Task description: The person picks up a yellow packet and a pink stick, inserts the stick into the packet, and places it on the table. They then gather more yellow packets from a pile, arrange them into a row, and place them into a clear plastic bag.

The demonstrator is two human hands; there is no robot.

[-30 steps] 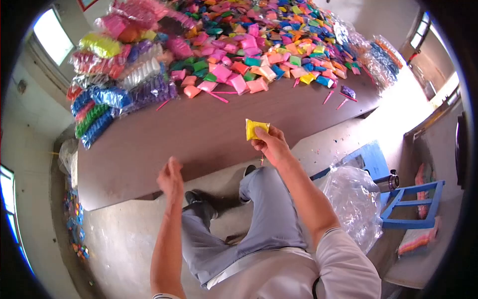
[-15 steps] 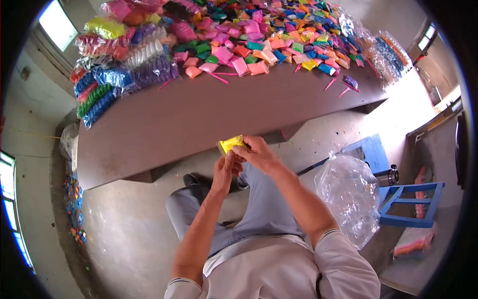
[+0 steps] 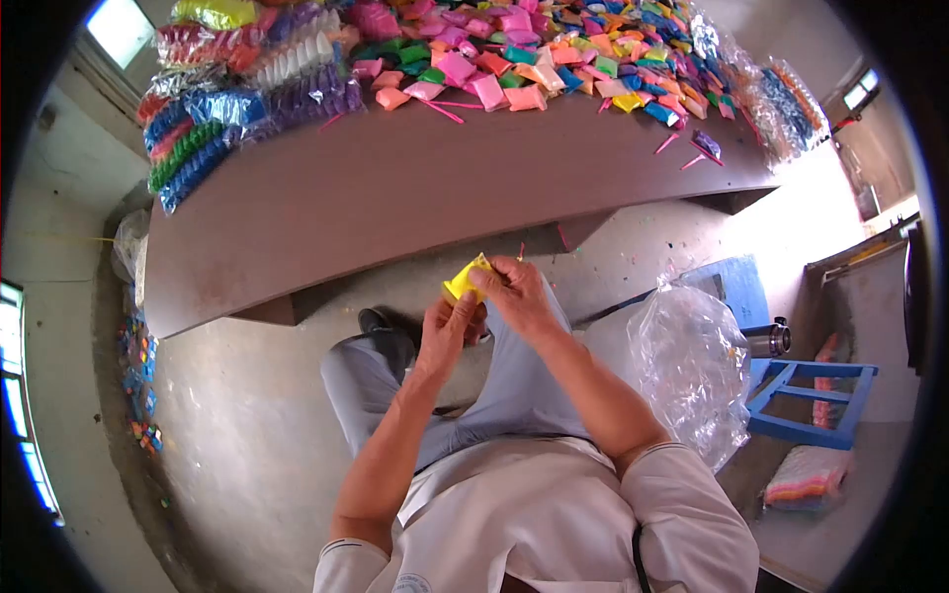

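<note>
Your long brown table [image 3: 395, 198] fills the upper view. Across its far side lies a heap of coloured packets [image 3: 563, 49], with bundled bags [image 3: 247, 94] stacked at its far left corner. Off the table's near right end, on the floor, stands a clear plastic bag [image 3: 692, 366], and beyond that a blue stool [image 3: 806, 400]. Just below the table's near edge, over your lap, your right hand [image 3: 519, 296] and left hand [image 3: 450, 331] both pinch a small yellow packet [image 3: 467, 280], fingers closed on it.
</note>
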